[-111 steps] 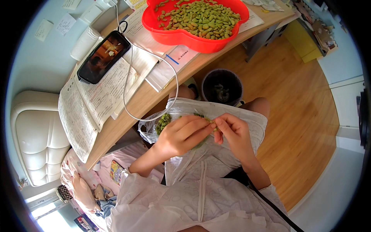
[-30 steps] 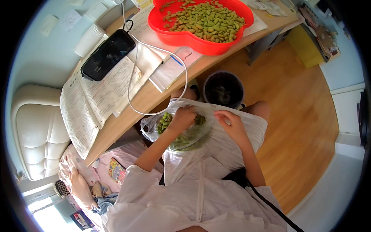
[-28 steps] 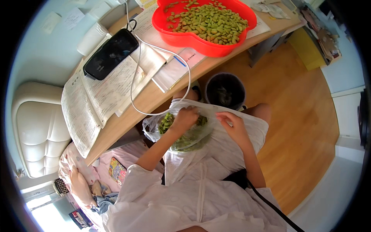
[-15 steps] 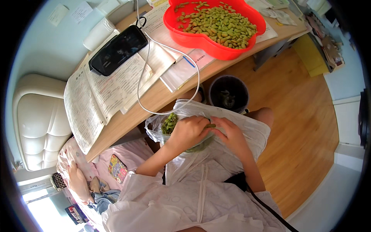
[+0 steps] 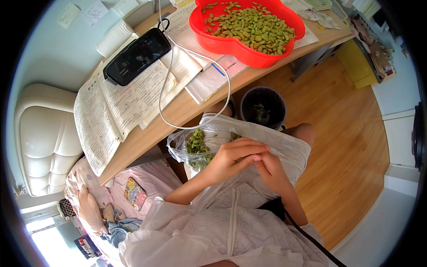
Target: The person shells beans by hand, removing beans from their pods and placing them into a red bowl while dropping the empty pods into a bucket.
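Note:
My left hand (image 5: 235,158) and my right hand (image 5: 270,171) meet above my lap. The left fingers are held together and reach across the right fingertips, with the left thumb below them. The right fingers are bent and partly covered. Anything pinched between the hands is hidden. Beside the left hand, a clear plastic bag (image 5: 176,151) lies over my legs with green pods (image 5: 195,144) in it. On the desk stands a red scalloped bowl (image 5: 258,62), holding many shelled green beans (image 5: 253,29).
A dark bin (image 5: 263,107) stands on the wooden floor beyond my knees. The desk (image 5: 147,140) carries open papers (image 5: 106,104), a propped phone (image 5: 138,55) and a looping white cable (image 5: 229,89). Another phone (image 5: 134,193) lies on the pink bed at left.
My left hand has moved right and toward me, onto the right hand. The green pod seen between my fingers is out of sight. More pods in the bag are uncovered.

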The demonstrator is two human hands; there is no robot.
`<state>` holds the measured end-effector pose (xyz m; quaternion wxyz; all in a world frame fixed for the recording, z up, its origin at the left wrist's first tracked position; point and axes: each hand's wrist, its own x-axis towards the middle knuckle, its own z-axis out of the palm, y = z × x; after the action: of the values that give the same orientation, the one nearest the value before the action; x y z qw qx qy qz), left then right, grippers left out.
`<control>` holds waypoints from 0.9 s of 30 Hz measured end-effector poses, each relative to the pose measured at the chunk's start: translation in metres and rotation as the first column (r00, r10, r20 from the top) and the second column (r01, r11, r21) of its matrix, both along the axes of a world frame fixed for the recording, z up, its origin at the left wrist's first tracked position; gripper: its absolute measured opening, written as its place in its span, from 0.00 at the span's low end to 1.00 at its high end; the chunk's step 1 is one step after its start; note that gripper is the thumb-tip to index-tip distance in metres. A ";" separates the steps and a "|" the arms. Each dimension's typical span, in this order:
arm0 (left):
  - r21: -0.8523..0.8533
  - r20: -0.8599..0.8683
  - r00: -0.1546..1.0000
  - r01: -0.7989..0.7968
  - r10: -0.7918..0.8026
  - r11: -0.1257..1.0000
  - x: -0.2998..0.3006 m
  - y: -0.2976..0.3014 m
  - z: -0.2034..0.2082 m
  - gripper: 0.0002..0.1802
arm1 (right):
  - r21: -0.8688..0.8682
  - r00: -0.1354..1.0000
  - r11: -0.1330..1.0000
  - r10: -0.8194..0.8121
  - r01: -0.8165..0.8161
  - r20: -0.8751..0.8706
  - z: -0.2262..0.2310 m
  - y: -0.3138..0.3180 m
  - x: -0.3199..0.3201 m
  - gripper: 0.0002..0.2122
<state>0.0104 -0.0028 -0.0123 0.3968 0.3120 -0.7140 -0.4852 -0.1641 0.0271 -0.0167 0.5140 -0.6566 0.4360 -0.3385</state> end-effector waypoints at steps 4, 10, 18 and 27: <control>0.138 -0.020 1.000 0.007 -0.004 0.990 -0.005 0.005 0.015 0.15 | -0.001 0.999 0.999 -0.039 0.039 -0.001 0.010 0.005 -0.001 0.09; -0.177 0.042 0.999 -0.018 0.026 0.984 -0.010 0.012 0.026 0.12 | -0.105 0.998 0.994 -0.034 0.028 -0.055 0.024 0.014 -0.005 0.08; -0.238 -0.097 0.991 -0.110 0.089 0.965 -0.021 0.018 0.023 0.10 | -0.325 0.994 0.940 -0.112 0.105 -0.001 0.028 0.015 -0.001 0.07; -0.207 -0.188 0.969 -0.197 0.159 0.958 -0.029 0.020 0.023 0.08 | -0.402 0.985 0.902 -0.170 0.160 0.012 0.025 0.014 0.000 0.06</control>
<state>-0.0188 0.0169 0.0105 0.5307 0.2863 -0.6967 -0.3886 -0.1641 0.0414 0.0080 0.3330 -0.7126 0.4173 -0.4552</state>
